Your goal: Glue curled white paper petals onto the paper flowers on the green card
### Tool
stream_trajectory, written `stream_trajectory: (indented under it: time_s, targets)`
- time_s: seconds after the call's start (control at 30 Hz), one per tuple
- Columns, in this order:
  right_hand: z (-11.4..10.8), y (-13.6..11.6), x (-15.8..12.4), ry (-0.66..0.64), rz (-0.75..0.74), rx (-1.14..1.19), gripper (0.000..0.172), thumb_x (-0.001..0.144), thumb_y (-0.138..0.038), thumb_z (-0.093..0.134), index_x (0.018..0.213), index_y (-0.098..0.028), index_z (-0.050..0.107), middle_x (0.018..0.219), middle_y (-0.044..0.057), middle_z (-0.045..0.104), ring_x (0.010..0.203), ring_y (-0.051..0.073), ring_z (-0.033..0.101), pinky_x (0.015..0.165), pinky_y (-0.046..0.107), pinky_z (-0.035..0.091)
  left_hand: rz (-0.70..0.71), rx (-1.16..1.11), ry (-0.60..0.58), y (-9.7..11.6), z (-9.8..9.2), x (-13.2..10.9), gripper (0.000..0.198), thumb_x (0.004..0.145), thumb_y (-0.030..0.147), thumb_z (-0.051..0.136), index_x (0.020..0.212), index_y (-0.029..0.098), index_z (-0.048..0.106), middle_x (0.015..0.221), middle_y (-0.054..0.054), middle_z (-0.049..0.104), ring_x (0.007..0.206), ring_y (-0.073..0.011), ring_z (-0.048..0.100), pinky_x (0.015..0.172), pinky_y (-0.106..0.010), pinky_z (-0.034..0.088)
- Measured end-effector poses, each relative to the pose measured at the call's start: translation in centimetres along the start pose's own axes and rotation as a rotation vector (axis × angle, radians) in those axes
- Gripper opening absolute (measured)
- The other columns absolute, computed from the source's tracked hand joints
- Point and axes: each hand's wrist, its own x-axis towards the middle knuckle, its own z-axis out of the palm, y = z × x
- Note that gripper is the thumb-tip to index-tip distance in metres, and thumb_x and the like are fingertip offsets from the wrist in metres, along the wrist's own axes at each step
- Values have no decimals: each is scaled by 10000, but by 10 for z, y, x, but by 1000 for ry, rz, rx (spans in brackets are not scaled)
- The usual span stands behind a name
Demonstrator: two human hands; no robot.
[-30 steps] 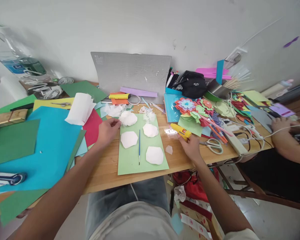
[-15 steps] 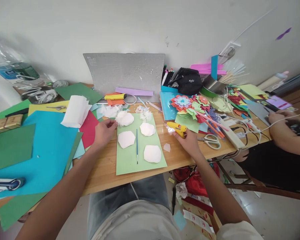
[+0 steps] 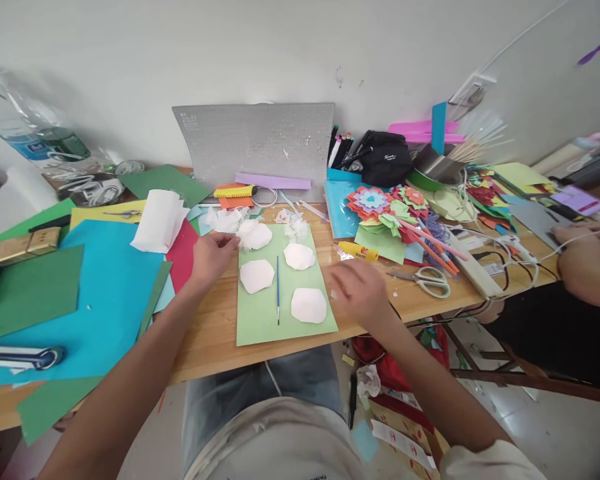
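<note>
Beside the green sheet (image 3: 257, 323), the left hand (image 3: 214, 259) reaches to its far left corner, fingertips together at a crumpled white piece (image 3: 257, 235); I cannot tell whether they grip it. Right of the sheet, the blurred right hand (image 3: 361, 288) curls loosely, contents unclear, nearer than the yellow glue gun (image 3: 359, 251).

Grn sheet (image 3: 259, 323), centre: bore 4 wht paper pcs (image 3: 309, 305), blue brush (image 3: 279, 287). L hand (image 3: 214, 259) was at far-left edge; R hand (image 3: 363, 290) right, nr yel. glue gun (image 3: 359, 251).
</note>
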Motion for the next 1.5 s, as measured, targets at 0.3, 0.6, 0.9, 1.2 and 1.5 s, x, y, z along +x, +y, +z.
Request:
stream_trajectory:
  time_s: [0.3, 0.6, 0.9, 1.2, 1.5]
  targets:
    - [50, -45, 47, -489, -707, -91, 220, 974, -117, 429, 957, -150, 646, 880, 70, 632, 788, 179, 553, 628, 324, 354, -22, 61, -98, 11, 7, 9, 209, 750, 400, 650, 693, 212, 721, 707, -35, 734, 668, -196, 636, 615, -282, 445]
    - [49, -26, 59, -173, -468, 248, 212, 967, -203, 430, 915, -226, 634, 816, 34, 678, 737, 152, 591, 632, 305, 442, -32, 63, -60, 5, 6, 13, 244, 759, 428, 636, 673, 212, 709, 686, -27, 722, 617, -178, 594, 570, -281, 412]
    - [83, -54, 94, 162, 298, 752, 174, 906, -311, 518, 855, -205, 647, 884, 43, 731, 683, 136, 688, 666, 267, 587, -24, 218, -81, 7, 10, 16, 230, 773, 405, 594, 738, 217, 722, 760, -54, 726, 666, -203, 606, 575, -294, 384]
    - [98, -54, 100, 120, 332, 787, 173, 881, -324, 523, 867, -209, 651, 859, 32, 733, 680, 143, 693, 667, 272, 603, -34, 296, -73, 9, 11, 16, 230, 792, 390, 592, 777, 212, 736, 808, -64, 735, 721, -213, 616, 569, -283, 361]
    - [103, -56, 101, 121, 281, 751, 147, 875, -281, 500, 886, -217, 632, 899, 44, 729, 691, 144, 682, 699, 285, 592, -53, 291, -85, 11, 12, 16, 249, 793, 398, 581, 809, 205, 737, 857, -73, 736, 744, -217, 615, 569, -284, 355]
